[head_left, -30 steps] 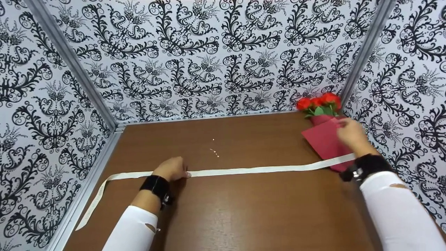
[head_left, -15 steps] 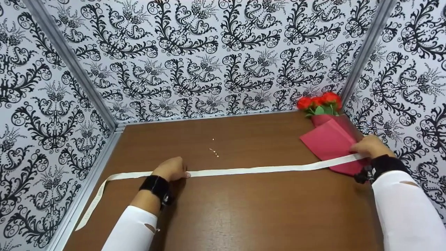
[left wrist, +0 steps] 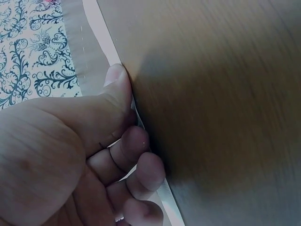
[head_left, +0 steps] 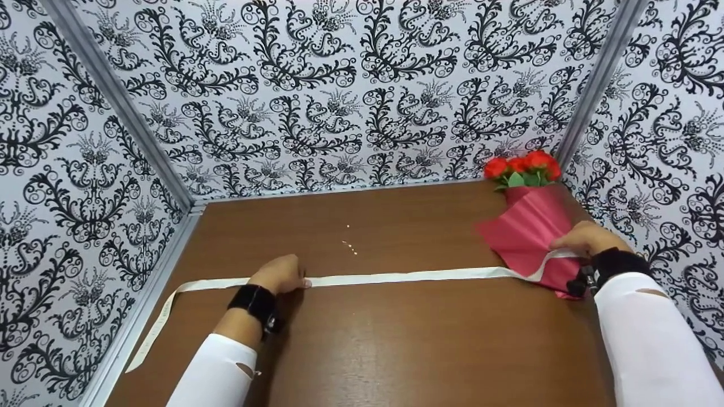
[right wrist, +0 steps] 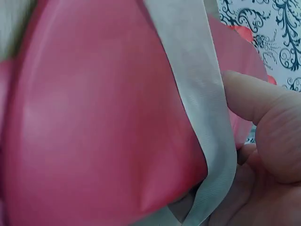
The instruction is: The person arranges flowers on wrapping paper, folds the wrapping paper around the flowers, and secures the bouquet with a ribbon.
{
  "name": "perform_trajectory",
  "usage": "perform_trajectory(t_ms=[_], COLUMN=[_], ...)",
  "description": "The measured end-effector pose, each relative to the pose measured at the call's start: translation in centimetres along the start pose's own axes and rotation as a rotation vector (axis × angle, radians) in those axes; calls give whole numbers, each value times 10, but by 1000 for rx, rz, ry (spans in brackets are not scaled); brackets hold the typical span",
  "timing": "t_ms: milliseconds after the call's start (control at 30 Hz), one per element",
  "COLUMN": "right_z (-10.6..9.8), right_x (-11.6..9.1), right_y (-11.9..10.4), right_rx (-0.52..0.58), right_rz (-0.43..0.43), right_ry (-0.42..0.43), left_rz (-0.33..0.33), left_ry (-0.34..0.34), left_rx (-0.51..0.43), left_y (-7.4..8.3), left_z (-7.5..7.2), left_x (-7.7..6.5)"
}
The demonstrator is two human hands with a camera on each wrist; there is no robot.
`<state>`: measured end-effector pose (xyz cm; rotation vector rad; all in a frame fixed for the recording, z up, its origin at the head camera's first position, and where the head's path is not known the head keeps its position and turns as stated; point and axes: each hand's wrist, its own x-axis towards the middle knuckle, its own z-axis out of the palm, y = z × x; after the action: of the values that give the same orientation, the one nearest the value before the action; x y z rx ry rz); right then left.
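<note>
A long white ribbon (head_left: 407, 277) lies across the brown table. My left hand (head_left: 278, 274) pinches it left of the middle, thumb along the ribbon and the other fingers curled, as the left wrist view shows. At the back right lies a bouquet (head_left: 531, 217) of red roses in red wrapping paper. My right hand (head_left: 588, 238) grips the wrapped lower part from its right side. The ribbon's right part (right wrist: 197, 94) runs over the paper into that hand, beside the thumb. My right fingers are mostly hidden behind the paper and ribbon.
The ribbon's free left end (head_left: 148, 345) bends toward the table's near left corner. Small white bits (head_left: 349, 246) are scattered on the table (head_left: 362, 339) beyond the ribbon. Patterned walls (head_left: 339, 102) with grey metal posts enclose the back and sides.
My right hand moved down and right along the bouquet, then slightly back left. The red paper now bulges and the ribbon's right part has slackened into a curve. The left hand stayed put.
</note>
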<state>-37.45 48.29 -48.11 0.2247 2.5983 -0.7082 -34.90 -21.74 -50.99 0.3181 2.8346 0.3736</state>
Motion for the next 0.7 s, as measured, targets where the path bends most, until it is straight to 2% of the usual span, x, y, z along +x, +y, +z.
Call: perform_trajectory(t_ms=[167, 300, 433, 567, 700], right_z=[3, 3, 7, 13, 13], right_x=[-4, -17, -22, -17, -8], right_y=[-2, -6, -9, -4, 3], right_rx=[196, 394, 524, 528, 441], right_rz=[61, 80, 82, 65, 39], right_ry=[-30, -66, -106, -112, -110], left_rz=[-28, -28, -26, -27, -28], left_ry=[-33, -23, -12, -6, -2], left_rx=[-43, -37, -20, -20, -19], left_y=[-1, -3, -4, -3, -2], left_z=[-1, -1, -1, 0, 1], left_x=[1, 1, 0, 0, 0])
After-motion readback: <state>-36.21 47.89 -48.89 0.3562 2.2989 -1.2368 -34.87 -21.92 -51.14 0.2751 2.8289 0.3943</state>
